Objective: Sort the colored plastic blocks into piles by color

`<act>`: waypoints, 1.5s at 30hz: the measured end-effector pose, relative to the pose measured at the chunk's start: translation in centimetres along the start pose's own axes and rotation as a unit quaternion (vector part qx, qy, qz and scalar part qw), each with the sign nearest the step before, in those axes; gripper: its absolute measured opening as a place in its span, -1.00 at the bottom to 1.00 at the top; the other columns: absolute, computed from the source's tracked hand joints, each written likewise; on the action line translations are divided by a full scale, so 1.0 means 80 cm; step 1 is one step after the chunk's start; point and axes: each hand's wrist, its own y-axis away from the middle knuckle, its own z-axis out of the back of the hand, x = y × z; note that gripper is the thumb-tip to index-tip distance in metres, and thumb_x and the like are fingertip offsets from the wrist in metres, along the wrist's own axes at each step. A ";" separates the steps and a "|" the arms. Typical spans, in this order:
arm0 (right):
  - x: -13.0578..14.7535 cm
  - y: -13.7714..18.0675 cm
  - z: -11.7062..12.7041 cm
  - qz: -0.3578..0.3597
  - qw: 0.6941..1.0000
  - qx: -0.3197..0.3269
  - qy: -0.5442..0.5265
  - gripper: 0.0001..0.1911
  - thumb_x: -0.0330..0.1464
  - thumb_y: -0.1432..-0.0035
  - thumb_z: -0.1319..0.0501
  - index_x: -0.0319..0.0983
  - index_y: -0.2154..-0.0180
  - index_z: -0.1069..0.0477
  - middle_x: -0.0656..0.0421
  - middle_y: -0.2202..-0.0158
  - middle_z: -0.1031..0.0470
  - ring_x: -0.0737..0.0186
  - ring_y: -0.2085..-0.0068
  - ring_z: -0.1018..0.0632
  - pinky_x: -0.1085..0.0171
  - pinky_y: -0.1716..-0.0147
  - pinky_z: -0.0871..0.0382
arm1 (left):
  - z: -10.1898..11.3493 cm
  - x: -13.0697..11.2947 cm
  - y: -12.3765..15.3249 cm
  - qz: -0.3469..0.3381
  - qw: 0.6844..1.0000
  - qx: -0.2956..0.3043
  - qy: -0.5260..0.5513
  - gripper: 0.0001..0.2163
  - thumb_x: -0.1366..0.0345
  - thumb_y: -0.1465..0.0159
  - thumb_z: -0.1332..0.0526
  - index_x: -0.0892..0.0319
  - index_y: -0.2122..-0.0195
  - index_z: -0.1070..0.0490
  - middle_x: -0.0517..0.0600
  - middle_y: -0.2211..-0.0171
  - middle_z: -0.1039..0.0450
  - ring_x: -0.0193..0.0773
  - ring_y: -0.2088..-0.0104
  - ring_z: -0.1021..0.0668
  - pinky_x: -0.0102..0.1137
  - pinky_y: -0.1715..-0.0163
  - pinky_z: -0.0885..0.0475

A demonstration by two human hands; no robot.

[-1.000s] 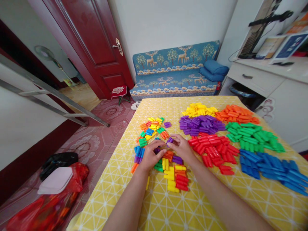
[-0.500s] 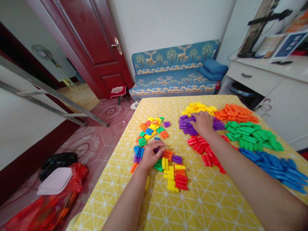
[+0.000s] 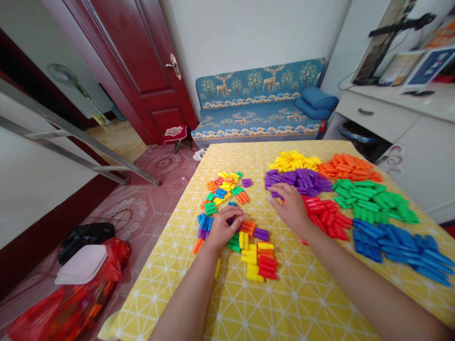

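Hand positions over yellow tablecloth [image 3: 284, 303].
Left hand [image 3: 222, 229] curled on mixed blocks [image 3: 254, 258], grip indeterminate; right hand [image 3: 292, 209] flat, fingers spread, empty, beside red pile [image 3: 327, 215].

Open lane of bare cloth [image 3: 259, 192] between mixed blocks [image 3: 224, 189], purple pile [image 3: 298, 181].

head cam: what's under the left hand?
The left hand rests on the mixed block cluster. A purple block peeks out ahead of it, with green blocks beside the palm. Blocks directly under the palm are covered; their colours cannot be told.
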 end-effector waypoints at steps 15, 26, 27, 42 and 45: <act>0.073 0.084 -0.062 -0.039 0.979 0.113 -0.164 -0.50 -0.16 -0.22 -0.14 -0.20 -0.14 -0.26 -0.01 -0.18 -0.30 0.06 -0.20 -0.31 -0.02 -0.18 -0.19 | -0.001 -0.003 0.014 0.013 0.980 -0.198 0.014 -0.85 0.28 -0.25 -0.21 0.18 0.24 -0.55 -0.14 0.66 -0.45 -0.41 0.69 -0.45 -0.48 0.54 -0.44; 0.075 0.068 -0.075 -0.050 0.976 0.071 -0.200 -0.57 -0.20 -0.22 -0.14 -0.19 -0.10 -0.32 0.02 -0.12 -0.39 0.09 -0.15 -0.37 0.03 -0.15 -0.24 | 0.082 0.013 0.009 0.064 0.960 -0.256 -0.090 -0.69 0.13 -0.34 -0.06 0.20 0.21 -0.54 0.05 0.22 -0.58 -0.18 0.13 -0.57 -0.28 0.04 -0.43; 0.075 0.069 -0.075 -0.055 0.975 0.067 -0.205 -0.59 -0.20 -0.22 -0.14 -0.19 -0.07 -0.34 0.03 -0.10 -0.41 0.10 -0.14 -0.39 0.04 -0.14 -0.25 | 0.086 0.023 0.009 0.076 0.958 -0.261 -0.093 -0.67 0.12 -0.34 -0.05 0.18 0.12 -0.52 0.07 0.09 -0.54 -0.15 0.02 -0.53 -0.24 -0.06 -0.36; 0.080 0.066 -0.067 -0.126 0.955 0.037 -0.267 -0.70 -0.22 -0.23 -0.12 -0.20 0.08 -0.43 0.06 0.06 -0.51 0.11 0.00 -0.49 0.09 -0.02 -0.34 | 0.058 0.010 0.009 0.102 0.995 -0.006 -0.016 -0.57 0.04 -0.34 -0.04 0.05 -0.16 -0.34 0.03 -0.31 -0.12 -0.09 -0.31 -0.16 -0.13 -0.29 -0.08; 0.082 0.065 -0.065 -0.146 0.941 0.029 -0.304 -0.73 -0.22 -0.24 -0.10 -0.20 0.12 -0.44 0.08 0.11 -0.53 0.14 0.03 -0.51 0.13 0.01 -0.36 | 0.062 -0.001 -0.005 0.099 0.995 0.005 0.027 -0.62 0.05 -0.29 -0.12 0.12 -0.02 -0.48 0.09 -0.10 -0.42 -0.07 -0.15 -0.42 -0.17 -0.18 -0.29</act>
